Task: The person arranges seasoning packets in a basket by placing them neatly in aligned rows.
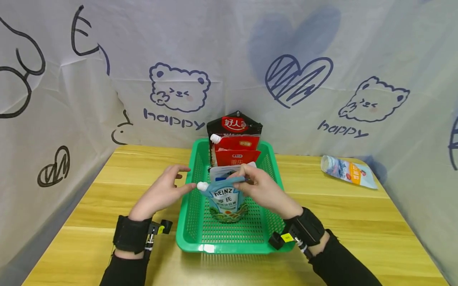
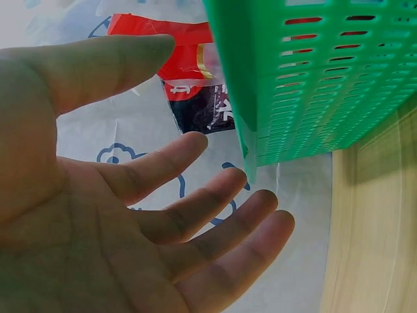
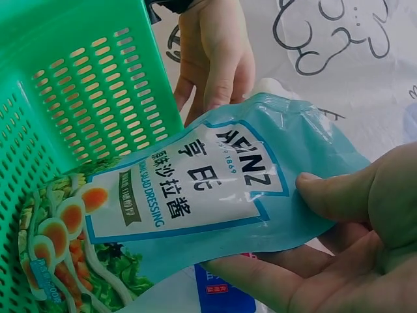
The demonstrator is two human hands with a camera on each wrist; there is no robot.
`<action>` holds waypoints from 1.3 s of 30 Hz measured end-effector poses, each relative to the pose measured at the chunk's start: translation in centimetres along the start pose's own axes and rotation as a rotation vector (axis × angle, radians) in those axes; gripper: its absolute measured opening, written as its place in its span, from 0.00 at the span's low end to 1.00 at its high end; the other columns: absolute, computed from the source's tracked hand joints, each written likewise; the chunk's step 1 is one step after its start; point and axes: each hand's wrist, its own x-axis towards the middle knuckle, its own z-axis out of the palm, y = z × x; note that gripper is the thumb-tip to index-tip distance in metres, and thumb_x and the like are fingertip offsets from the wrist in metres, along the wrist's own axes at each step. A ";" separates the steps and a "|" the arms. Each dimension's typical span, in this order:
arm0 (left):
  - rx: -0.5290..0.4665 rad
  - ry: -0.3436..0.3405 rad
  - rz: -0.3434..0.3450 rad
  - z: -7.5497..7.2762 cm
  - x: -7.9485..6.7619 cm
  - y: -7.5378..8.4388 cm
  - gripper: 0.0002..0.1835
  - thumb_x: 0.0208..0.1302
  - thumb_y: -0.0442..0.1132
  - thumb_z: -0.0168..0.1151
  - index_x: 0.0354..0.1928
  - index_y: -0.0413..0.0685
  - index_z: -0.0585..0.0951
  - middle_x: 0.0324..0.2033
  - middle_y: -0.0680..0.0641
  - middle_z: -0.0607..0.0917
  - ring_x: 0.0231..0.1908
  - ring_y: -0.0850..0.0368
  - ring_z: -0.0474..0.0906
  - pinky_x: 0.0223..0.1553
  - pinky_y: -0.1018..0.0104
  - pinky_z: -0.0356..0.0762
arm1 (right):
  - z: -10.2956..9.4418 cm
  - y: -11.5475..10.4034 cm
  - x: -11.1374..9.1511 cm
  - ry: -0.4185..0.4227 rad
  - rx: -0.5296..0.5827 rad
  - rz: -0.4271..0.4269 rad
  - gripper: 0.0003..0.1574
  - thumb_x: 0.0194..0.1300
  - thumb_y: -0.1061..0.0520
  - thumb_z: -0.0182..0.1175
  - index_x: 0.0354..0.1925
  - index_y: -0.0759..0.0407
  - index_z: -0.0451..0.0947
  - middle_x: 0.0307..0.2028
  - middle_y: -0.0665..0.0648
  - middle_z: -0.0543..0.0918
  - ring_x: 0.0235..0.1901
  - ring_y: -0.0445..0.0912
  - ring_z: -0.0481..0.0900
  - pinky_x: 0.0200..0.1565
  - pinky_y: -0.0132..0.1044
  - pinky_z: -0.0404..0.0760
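A light-blue Heinz salad dressing pouch (image 1: pixel 226 201) with a white cap (image 1: pixel 202 186) stands upright in the green plastic basket (image 1: pixel 234 248). My right hand (image 1: pixel 266 191) pinches its top right corner between thumb and fingers, as the right wrist view confirms. To the left, my left hand (image 1: pixel 162 193) is held over the basket's left rim with fingers spread and nothing in them. Its thumb tip comes close to the cap; whether they touch I cannot tell. In the left wrist view the palm (image 2: pixel 85 228) shows bare.
Behind the pouch, the basket holds a white-and-blue packet (image 1: pixel 219 173), red pouches (image 1: pixel 236 158) and a black-and-red bag (image 1: pixel 234 124). A blue, white and orange pouch (image 1: pixel 348 172) lies on the wooden table (image 1: pixel 322 222) at the right. A white cloth with drawings hangs behind.
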 end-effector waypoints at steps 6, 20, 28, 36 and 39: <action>0.001 -0.008 0.000 0.3 0.1 0.0 0.31 0.74 0.47 0.63 0.71 0.37 0.69 0.70 0.32 0.67 0.66 0.30 0.69 0.60 0.37 0.77 | -0.4 0.0 -0.1 0.030 -0.033 0.027 0.08 0.72 0.70 0.59 0.37 0.60 0.74 0.55 0.60 0.85 0.54 0.56 0.83 0.50 0.45 0.83; 0.037 -0.047 -0.014 0.7 0.5 0.1 0.39 0.72 0.41 0.65 0.77 0.31 0.59 0.71 0.27 0.64 0.58 0.34 0.75 0.54 0.42 0.83 | -1.5 0.7 -0.9 0.035 -0.037 0.095 0.07 0.73 0.69 0.59 0.47 0.64 0.75 0.45 0.61 0.81 0.39 0.52 0.81 0.46 0.43 0.86; 0.026 -0.077 -0.010 1.0 0.8 -0.4 0.40 0.70 0.37 0.67 0.77 0.31 0.60 0.69 0.25 0.65 0.54 0.35 0.78 0.48 0.48 0.86 | -2.3 1.1 -2.0 0.063 -0.069 0.103 0.16 0.73 0.61 0.64 0.57 0.58 0.78 0.60 0.61 0.80 0.55 0.56 0.82 0.54 0.49 0.84; -0.127 -0.117 -0.018 1.3 1.0 -0.7 0.42 0.69 0.30 0.65 0.79 0.31 0.54 0.70 0.26 0.67 0.57 0.30 0.79 0.45 0.52 0.89 | -3.7 0.8 -3.4 0.118 -0.061 -0.035 0.25 0.72 0.58 0.66 0.65 0.54 0.76 0.63 0.56 0.81 0.62 0.56 0.80 0.59 0.51 0.83; -0.140 -0.116 -0.022 1.4 1.1 -0.7 0.43 0.68 0.29 0.64 0.79 0.31 0.52 0.69 0.26 0.68 0.57 0.29 0.79 0.45 0.52 0.89 | -4.5 0.8 -3.9 0.190 -0.048 -0.116 0.27 0.73 0.60 0.65 0.67 0.54 0.75 0.65 0.54 0.80 0.63 0.53 0.81 0.58 0.42 0.84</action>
